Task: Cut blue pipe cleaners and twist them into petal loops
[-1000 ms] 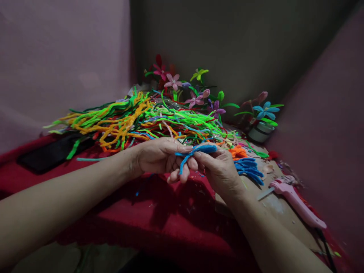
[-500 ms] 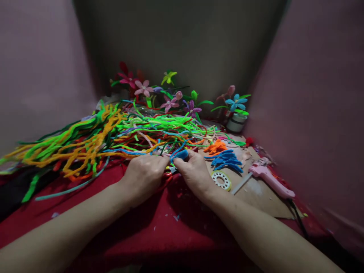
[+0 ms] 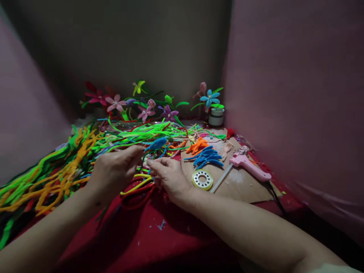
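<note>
My left hand (image 3: pixel 115 168) is closed in a pinch at the base of a blue pipe cleaner bud (image 3: pixel 157 144), which points up and to the right. A dark green strand hangs below that pinch. Just below and to the right, my right hand (image 3: pixel 172 180) has thumb and forefinger pressed together; what lies between them is too small to make out. Beneath the hands are a yellow pipe cleaner (image 3: pixel 136 186) and red loops (image 3: pixel 139 203) on the red cloth (image 3: pixel 182 242).
Loose green and orange pipe cleaners (image 3: pixel 76 163) heap at left. Blue pieces (image 3: pixel 209 157) and orange pieces (image 3: pixel 199 145) lie on a board (image 3: pixel 244 189) with a tape roll (image 3: pixel 202 179) and a corded pink glue gun (image 3: pixel 250 167). Behind stand pipe cleaner flowers (image 3: pixel 115 102) and a small jar (image 3: pixel 216 116).
The view has swung to the right. My hands have drawn slightly apart. The blue bud, earlier at my right fingertips, now rises from my left hand's pinch.
</note>
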